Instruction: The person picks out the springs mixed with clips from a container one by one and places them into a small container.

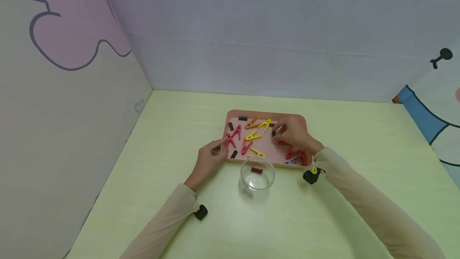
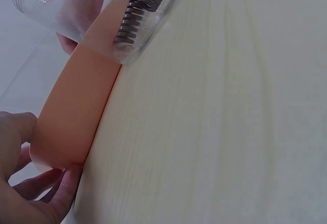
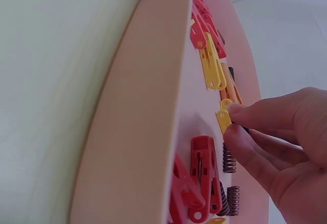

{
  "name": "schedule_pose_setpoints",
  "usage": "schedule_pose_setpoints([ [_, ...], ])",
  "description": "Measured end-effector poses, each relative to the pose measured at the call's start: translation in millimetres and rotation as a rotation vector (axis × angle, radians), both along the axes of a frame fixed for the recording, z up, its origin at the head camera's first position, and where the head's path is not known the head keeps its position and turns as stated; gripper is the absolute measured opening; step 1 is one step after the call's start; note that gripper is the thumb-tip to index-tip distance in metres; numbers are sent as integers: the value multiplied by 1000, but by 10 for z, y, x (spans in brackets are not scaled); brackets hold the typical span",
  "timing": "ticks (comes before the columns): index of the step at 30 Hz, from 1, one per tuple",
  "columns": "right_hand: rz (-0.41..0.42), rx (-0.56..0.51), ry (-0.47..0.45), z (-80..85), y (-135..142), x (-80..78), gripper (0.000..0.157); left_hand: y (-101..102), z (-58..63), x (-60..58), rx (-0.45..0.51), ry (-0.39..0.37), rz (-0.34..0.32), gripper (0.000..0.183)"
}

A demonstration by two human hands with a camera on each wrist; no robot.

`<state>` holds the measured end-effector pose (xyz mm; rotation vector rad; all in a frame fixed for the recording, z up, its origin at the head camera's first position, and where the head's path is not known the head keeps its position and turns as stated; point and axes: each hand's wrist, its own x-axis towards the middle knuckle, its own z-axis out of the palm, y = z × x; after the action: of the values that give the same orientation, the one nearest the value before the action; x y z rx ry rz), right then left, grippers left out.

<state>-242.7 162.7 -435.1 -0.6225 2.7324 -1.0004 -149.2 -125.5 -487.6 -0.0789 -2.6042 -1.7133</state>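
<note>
A shallow pink tray [image 1: 266, 146] holds red, yellow and orange plastic clips and several small dark coil springs. At its near left corner my left hand [image 1: 209, 160] grips the wall, thumb at the rim and fingers low on the outside. Over the tray's right half, my right hand [image 1: 294, 133] pinches a small black spring [image 1: 274, 134] between thumb and finger. In the right wrist view a yellow clip [image 3: 223, 121] lies right by those fingertips, and the spring is mostly hidden. Brown springs [image 2: 129, 22] lie inside a clear round container [image 1: 258, 185] before the tray.
The container stands close against the tray's near wall. Red clips [image 1: 295, 154] crowd the tray's near right corner. A pale wooden table [image 1: 179, 123] extends around the tray, with a left wall [image 1: 82, 131] and a back wall [image 1: 266, 59] at its edges.
</note>
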Motion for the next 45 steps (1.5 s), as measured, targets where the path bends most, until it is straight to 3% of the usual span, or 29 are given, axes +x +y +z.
schedule_pose_setpoints([
  [11,26,-24,75,35,40,56,20,-4,-6,-2,-6,8,4,41],
  [28,84,-131,67,97,133,161,18,11,24,31,-15,23,-1,39],
  [45,79,-104,44,263,113,312,20,27,25,17,-74,-7,-4,34],
])
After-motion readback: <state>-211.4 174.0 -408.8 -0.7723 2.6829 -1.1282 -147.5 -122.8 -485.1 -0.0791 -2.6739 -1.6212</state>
